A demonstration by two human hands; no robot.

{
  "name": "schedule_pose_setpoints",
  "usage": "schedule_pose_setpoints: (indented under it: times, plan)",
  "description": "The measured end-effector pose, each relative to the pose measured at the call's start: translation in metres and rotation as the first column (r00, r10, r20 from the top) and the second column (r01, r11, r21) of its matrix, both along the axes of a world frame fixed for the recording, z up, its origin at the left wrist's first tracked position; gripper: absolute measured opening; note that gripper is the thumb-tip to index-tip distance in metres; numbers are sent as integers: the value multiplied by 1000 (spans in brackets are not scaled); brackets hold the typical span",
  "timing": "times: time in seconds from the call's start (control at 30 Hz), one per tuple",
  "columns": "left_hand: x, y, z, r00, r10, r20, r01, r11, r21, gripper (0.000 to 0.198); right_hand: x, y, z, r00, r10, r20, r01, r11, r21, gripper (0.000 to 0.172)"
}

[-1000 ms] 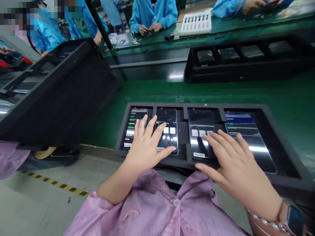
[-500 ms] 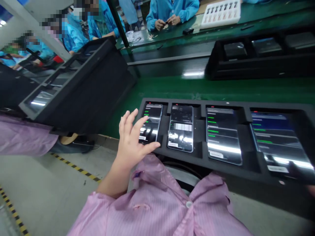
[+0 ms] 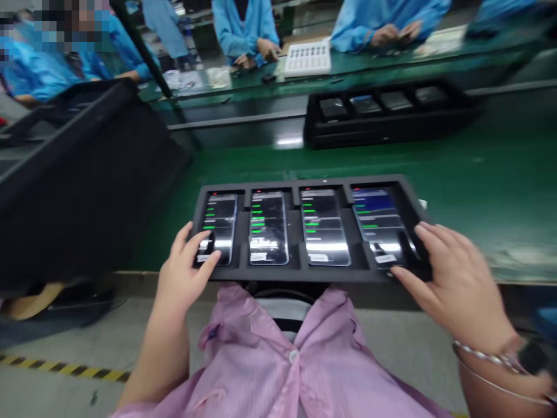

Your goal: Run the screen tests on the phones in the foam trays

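A black tray (image 3: 304,273) with a row of pockets lies on the green bench, its front side at the bench edge. Several phones rest face up in the pockets, among them a phone (image 3: 268,229) showing green text lines and another with a blue-topped screen (image 3: 378,217). My left hand (image 3: 185,270) grips the tray's left end, thumb over the leftmost phone (image 3: 224,226) and fingers at the outer side. At the opposite end, my right hand (image 3: 455,284) holds the right side, its thumb on the front corner. The undersides of both grips are hidden.
A large black tray stack (image 3: 87,186) stands at left. Behind the held tray sits another black tray (image 3: 348,136) with phones. Across the bench, people in blue work near a white parts tray (image 3: 308,65). Striped floor tape (image 3: 65,368) runs below.
The view has swung right and the tray looks level. My left hand has closed onto the tray's left end; my right hand has come onto its right end. The second phone now shows green lines.
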State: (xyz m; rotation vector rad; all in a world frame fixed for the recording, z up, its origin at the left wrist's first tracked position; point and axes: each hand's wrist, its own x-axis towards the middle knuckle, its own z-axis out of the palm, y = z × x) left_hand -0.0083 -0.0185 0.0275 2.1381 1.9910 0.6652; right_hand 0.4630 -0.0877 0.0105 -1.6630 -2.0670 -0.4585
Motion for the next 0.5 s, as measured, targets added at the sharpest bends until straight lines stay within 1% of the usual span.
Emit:
schedule_pose_setpoints:
  times: [0.07, 0.17, 0.23, 0.33, 0.4, 0.43, 0.5]
  plan:
    - [-3, 3, -4, 1000, 7, -24, -6, 1000, 16, 45, -4, -3, 5, 1000, -9, 23, 9, 1000, 10, 77]
    - [-6, 8, -8, 999, -2, -39, 4, 999, 54, 48, -8, -6, 8, 997, -42, 58, 45, 997, -55, 68]
    - [-6, 10, -8, 998, -15, -62, 19, 998, 63, 47, -8, -7, 6, 996, -75, 54, 80, 992, -101, 69]
    - [-7, 11, -7, 994, -30, -102, 31, 999, 7, 45, -7, -5, 3, 996, -81, 34, 85, 989, -122, 69]
    - [-7, 9, -5, 995, -43, -92, 40, 999, -31, 48, -9, -4, 3, 997, -74, 29, 77, 990, -122, 69]
    - [-7, 8, -4, 996, -53, -74, 52, 998, -18, 52, -11, -4, 5, 997, -74, 13, 75, 990, -117, 70]
    - [-9, 5, -1, 993, -113, -39, 116, 990, 85, 60, -14, -6, 12, 998, -61, -36, 57, 993, -104, 73]
